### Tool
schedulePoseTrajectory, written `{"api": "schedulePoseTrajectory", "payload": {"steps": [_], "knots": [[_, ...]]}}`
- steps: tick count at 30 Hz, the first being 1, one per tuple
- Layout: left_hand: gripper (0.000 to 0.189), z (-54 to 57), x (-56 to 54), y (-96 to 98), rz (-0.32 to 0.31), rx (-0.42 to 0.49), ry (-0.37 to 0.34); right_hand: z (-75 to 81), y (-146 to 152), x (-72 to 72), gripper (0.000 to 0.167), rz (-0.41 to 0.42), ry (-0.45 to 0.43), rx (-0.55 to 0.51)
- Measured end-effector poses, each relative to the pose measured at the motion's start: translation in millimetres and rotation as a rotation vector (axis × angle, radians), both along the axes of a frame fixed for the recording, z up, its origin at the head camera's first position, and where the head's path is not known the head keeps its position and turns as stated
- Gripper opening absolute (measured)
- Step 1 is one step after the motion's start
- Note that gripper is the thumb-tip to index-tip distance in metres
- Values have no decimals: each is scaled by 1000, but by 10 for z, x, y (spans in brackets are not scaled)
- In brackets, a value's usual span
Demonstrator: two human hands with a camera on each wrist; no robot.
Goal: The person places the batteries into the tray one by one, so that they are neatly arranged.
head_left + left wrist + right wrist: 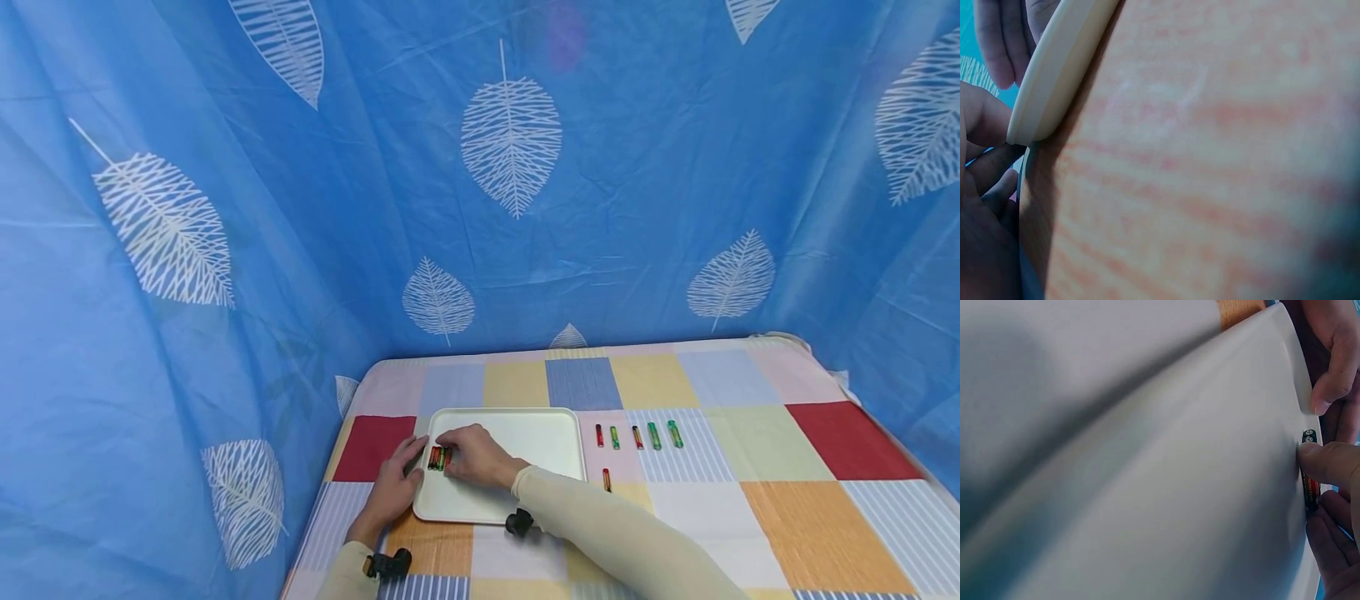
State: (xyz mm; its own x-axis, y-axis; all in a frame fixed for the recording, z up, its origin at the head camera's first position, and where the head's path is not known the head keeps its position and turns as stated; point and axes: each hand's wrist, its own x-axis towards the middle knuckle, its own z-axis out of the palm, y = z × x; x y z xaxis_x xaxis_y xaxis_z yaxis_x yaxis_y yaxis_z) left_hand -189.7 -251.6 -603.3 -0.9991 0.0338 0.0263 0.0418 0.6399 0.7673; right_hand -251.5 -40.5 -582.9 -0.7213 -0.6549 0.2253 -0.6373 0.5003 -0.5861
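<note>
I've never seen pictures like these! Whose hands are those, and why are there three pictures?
There's no robot here, just a person's two bare hands. The big picture comes from a camera on the person's head, looking forward and down. The others come from small black cameras worn on the wrists. A pale tray lies on a patchwork tablecloth. The left hand touches the tray's edge. The right hand holds a battery at a little row of batteries in the tray. Six more batteries lie right of it.
</note>
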Motion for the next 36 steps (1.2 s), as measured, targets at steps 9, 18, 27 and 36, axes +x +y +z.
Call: {"api": "schedulePoseTrajectory", "payload": {"steps": [9,18,27,36], "knots": [[61,-6,-29,3,2,1,-7,-8,-6,-20,48,-7,3,20],[60,-20,-17,0,2,-6,-4,32,50,-12,52,-11,-28,11],[59,-4,-1,4,-1,-10,3,104,195,-40,57,20,-20,8],[60,7,13,25,23,-21,-11,164,420,-47,60,18,-85,-40]]}}
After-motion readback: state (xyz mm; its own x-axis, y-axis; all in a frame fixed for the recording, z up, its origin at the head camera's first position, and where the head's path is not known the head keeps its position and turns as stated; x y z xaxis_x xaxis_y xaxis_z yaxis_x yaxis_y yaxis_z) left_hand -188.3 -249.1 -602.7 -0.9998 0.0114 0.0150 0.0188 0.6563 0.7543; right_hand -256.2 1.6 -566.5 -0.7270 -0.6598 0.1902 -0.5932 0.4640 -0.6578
